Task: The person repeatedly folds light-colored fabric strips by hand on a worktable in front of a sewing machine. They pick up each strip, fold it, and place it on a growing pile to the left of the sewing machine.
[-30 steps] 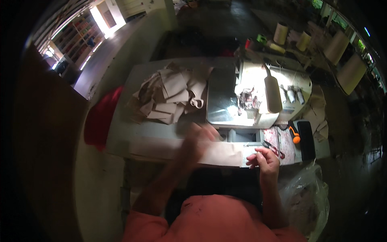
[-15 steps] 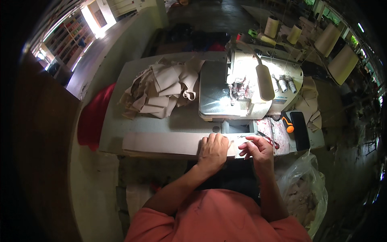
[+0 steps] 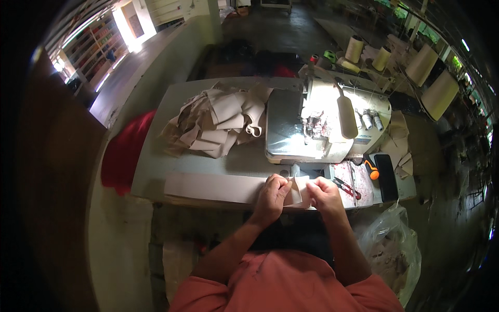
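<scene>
A long beige fabric strip [image 3: 215, 187] lies along the front edge of the sewing table, apparently on a stack of similar strips. My left hand [image 3: 271, 199] is closed, thumb and fingers pinching the cloth near the strip's right end. Beside it, my right hand [image 3: 325, 196] is closed on the same end. Between the hands the cloth is lifted and folded up into a small flap [image 3: 294, 193]. Both hands are just in front of an overlock sewing machine [image 3: 332, 117], whose lamp lights them.
A heap of beige fabric pieces [image 3: 221, 119] lies left of the machine. Small red-handled snips [image 3: 347, 189], an orange-and-black tool [image 3: 371, 170] and a dark phone [image 3: 385, 177] sit at the right. Thread cones [image 3: 421, 65] stand behind; a clear plastic bag [image 3: 395, 244] hangs at the table's right front.
My left hand has gone from lying flat on the strip to pinching it. My right hand has closed on the strip's end, and the cloth between them is now lifted and folded.
</scene>
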{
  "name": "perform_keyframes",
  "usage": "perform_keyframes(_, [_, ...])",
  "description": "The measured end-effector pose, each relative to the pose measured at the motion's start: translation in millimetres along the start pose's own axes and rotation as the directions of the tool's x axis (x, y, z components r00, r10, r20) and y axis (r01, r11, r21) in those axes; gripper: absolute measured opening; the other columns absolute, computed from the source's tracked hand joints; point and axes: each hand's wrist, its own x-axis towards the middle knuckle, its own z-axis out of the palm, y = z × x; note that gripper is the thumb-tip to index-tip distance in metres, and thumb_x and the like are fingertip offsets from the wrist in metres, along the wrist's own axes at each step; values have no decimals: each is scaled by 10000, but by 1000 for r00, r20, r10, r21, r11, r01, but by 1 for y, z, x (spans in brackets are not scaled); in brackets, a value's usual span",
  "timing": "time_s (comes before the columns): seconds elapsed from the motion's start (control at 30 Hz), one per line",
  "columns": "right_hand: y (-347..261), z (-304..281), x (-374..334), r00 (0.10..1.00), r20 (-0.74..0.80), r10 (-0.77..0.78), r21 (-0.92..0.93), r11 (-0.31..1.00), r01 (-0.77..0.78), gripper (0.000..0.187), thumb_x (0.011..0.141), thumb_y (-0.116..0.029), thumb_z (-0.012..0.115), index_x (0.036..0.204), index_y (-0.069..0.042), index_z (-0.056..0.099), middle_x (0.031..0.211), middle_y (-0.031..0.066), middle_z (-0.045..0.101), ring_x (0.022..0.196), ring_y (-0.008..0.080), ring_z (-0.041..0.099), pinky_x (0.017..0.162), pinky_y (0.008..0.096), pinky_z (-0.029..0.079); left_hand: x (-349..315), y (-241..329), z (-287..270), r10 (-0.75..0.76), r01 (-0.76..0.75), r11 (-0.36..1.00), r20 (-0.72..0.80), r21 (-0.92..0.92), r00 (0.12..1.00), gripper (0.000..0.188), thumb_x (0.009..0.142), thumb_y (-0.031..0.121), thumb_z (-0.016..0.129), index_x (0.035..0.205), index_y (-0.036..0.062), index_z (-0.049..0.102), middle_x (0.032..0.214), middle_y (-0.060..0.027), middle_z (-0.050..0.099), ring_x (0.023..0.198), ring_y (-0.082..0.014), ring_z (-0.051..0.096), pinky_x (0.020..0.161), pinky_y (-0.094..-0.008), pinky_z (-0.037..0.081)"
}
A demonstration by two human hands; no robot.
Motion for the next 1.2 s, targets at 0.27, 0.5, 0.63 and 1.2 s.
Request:
perform_keyframes(0.27, [-21, 20, -8, 989, 118, -91, -294, 948, 123, 197, 779, -169, 573, 791, 23, 534, 650, 19, 522, 600, 63, 462, 523, 220, 370, -5, 4, -1, -55, 52, 998, -88, -42, 995, 117, 822, 106, 463, 765, 6, 447, 739, -122, 475, 691, -247, 482, 641, -315, 387])
perform_keyframes(0.5, [-67, 50, -15, 952, 28, -306, 205, 933, 294, 33, 770, -9, 514, 789, 16, 506, 667, 59, 534, 542, 105, 511, 479, 227, 438, -45, 24, -57, -329, 212, 242, 126, -947, 936, 317, 874, 299, 395, 1006, 22, 474, 926, -55, 512, 854, -162, 475, 695, -273, 391])
perform_keyframes(0.63, [-56, 29, -19, 986, -87, -142, 333, 929, 163, 84, 788, -64, 499, 812, 14, 518, 645, 68, 540, 530, 110, 528, 440, 228, 446, -30, -7, -157, -517, -351, 299, -460, -887, 722, 430, 872, 322, 380, 1163, 5, 373, 1173, -104, 425, 1125, -218, 372, 897, -359, 339])
perform_keyframes(1.2, [-37, 19, -22, 971, 144, -193, 115, 977, 177, 133, 801, -73, 523, 895, 16, 554, 770, 26, 568, 668, 62, 515, 607, 200, 443, 12, 51, -29, 14, -82, 985, 396, 154, 918, 876, 690, 397, 626, 1287, -20, 139, 1302, -193, 254, 1222, -289, 227, 982, -355, 206])
